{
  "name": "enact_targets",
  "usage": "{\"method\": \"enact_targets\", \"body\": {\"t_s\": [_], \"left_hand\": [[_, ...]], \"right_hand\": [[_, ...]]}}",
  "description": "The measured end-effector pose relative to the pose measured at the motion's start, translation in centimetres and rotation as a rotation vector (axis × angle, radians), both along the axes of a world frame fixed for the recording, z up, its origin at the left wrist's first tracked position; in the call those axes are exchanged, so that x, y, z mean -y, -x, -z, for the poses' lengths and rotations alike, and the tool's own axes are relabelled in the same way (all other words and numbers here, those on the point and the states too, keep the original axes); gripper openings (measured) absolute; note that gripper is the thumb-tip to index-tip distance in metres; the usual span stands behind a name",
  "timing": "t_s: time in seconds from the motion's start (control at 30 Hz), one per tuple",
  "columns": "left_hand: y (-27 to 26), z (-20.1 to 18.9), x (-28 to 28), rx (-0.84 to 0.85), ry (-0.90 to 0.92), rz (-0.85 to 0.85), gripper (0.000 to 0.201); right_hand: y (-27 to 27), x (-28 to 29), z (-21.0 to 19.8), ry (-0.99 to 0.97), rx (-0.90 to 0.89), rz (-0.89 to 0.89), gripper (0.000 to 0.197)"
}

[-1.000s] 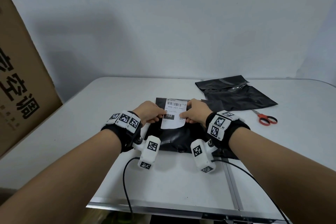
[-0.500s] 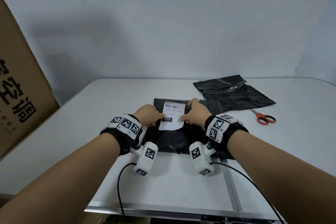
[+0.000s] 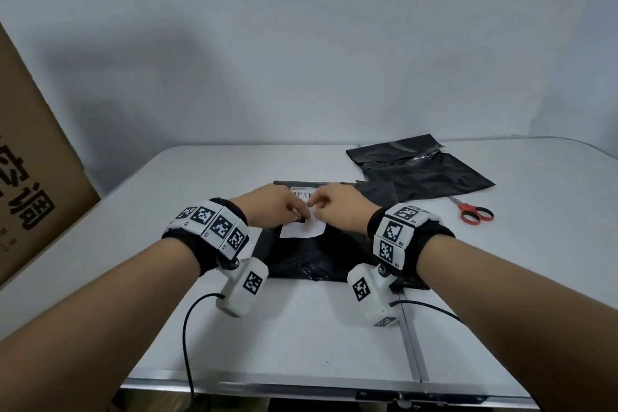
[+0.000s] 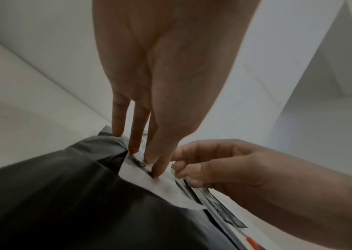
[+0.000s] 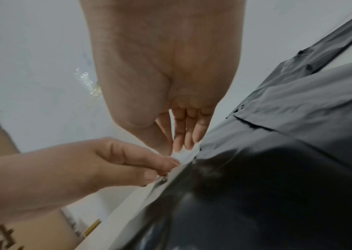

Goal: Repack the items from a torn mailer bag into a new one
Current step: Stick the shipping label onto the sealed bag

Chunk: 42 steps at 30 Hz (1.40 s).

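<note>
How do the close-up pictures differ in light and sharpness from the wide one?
Head view: evenly lit, sharp, soft shadow on the wall. Left wrist view: dim, shipping label blurred under the left hand. Right wrist view: dim, pale sheen on the black mailer bag.

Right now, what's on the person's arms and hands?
No sleeves or gloves: left hand and right hand are bare. Each wrist has a black band tiled with white squares bearing black pixel markings, a white boxy pod below, and a thin black cable.

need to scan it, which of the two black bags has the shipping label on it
The near black bag, in front of the person: a white label lies on it. The far black bag by the red scissors shows only tape.
</note>
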<state>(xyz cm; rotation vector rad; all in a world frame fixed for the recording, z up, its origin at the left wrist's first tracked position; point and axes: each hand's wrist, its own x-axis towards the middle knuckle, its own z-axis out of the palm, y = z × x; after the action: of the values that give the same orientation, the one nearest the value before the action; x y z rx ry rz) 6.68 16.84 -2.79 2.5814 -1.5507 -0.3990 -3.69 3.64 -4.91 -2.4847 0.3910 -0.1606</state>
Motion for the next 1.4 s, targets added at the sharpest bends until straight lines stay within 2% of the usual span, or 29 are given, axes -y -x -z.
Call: {"method": "enact_targets", "body": {"t_s": [0.13, 0.2, 0.37, 0.47, 0.7, 0.77, 0.87, 0.97, 1.07, 1.27, 1.4], "left_hand": [[-0.1, 0.7, -0.4, -0.022, -0.026, 0.006, 0.04], [-0.5, 1.3, -0.5, -0.038, -0.025, 0.014, 0.046], [-0.7, 1.8, -0.4, -0.019, -0.048, 0.019, 0.052], [-0.8, 2.0, -0.4, -0.027, -0.031, 0.03, 0.051], [0.2, 1.1, -0.3, -0.004, -0.059, 0.035, 0.04], [0.0, 0.9, 0.1, 0.01, -0.072, 0.03, 0.037], [-0.4, 0.6, 0.9, -0.07, -0.108, 0.034, 0.038], [-0.6, 0.7, 1.4, -0.121, -0.194, 0.061, 0.046], [-1.1, 1.1, 1.7, -0.088, -0.262, -0.012, 0.059], [-1.9, 1.9, 1.0, -0.152, -0.222, -0.107, 0.067], [-2.7, 3.4, -0.3, -0.183, -0.213, -0.132, 0.08]], "right_hand": [[-0.7, -1.2, 0.5, 0.193, -0.2, -0.084, 0.025], [-0.9, -1.3, 0.7, 0.245, -0.253, -0.095, 0.031], [-1.5, -0.6, 1.3, 0.316, -0.276, -0.095, 0.041], [-1.9, -0.4, 1.4, 0.368, -0.334, -0.08, 0.041], [-2.5, 0.1, 1.6, 0.433, -0.357, 0.06, 0.044], [-2.5, -0.2, 1.6, 0.466, -0.314, 0.032, 0.042], [-2.4, -0.9, 1.7, 0.478, -0.346, -0.007, 0.041], [-2.3, -1.0, 1.4, 0.46, -0.394, 0.016, 0.044], [-2.2, -1.0, 1.2, 0.476, -0.419, 0.017, 0.038], [-2.0, -0.9, 0.9, 0.409, -0.41, -0.01, 0.037], [-1.6, -0.7, 0.1, 0.424, -0.413, -0.067, 0.038]]}}
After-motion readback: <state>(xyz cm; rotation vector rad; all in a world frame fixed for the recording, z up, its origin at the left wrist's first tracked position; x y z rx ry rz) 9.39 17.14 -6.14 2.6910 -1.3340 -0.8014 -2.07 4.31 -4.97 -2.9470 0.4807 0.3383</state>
